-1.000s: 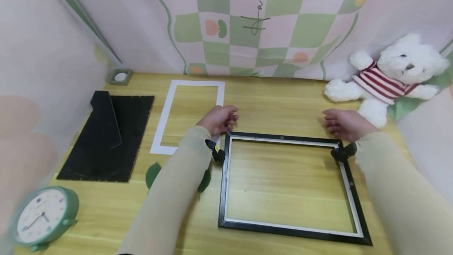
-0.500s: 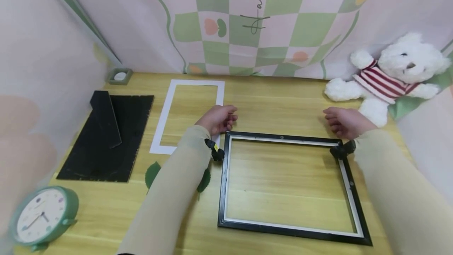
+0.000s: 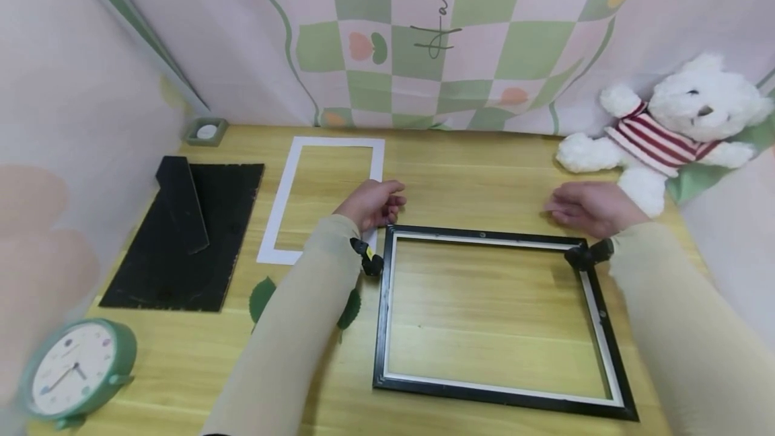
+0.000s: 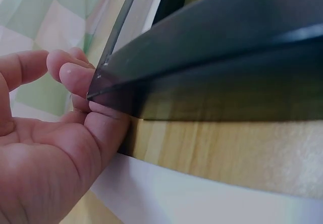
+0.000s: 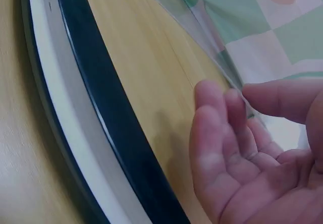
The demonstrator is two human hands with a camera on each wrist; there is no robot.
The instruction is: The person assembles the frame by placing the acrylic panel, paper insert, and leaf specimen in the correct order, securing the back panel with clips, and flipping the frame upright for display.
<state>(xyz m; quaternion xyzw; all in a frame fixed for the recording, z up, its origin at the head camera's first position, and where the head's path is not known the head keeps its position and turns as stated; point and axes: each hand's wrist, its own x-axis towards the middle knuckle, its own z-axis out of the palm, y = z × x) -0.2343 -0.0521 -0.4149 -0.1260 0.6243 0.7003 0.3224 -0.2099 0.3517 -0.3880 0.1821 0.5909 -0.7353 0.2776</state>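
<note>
A black picture frame [image 3: 508, 397] with a pale inner lip lies on the wooden table, no panel inside it. Beside its far left corner is my left hand [image 3: 375, 204], its fingers loosely curled and gripping nothing. In the left wrist view, the left fingers are right at the frame corner [image 4: 116, 82]. Past the far right corner, my right hand [image 3: 593, 207] hovers with relaxed, slightly bent fingers. The right wrist view shows that palm [image 5: 257, 183] holding nothing, apart from the frame's black bar [image 5: 106, 98]. A white paper mat [image 3: 339, 142] lies partly under my left forearm.
At left lies a black backing board [image 3: 163, 281] with its easel leg. A green alarm clock [image 3: 75, 372] stands nearer. Green leaves [image 3: 262, 298] show around the left sleeve. A small green tray [image 3: 206, 132] and a white teddy bear [image 3: 702, 106] are at the back.
My right hand has shifted slightly and its fingers have moved a little. The left hand, the picture frame and the other things stay where they were.
</note>
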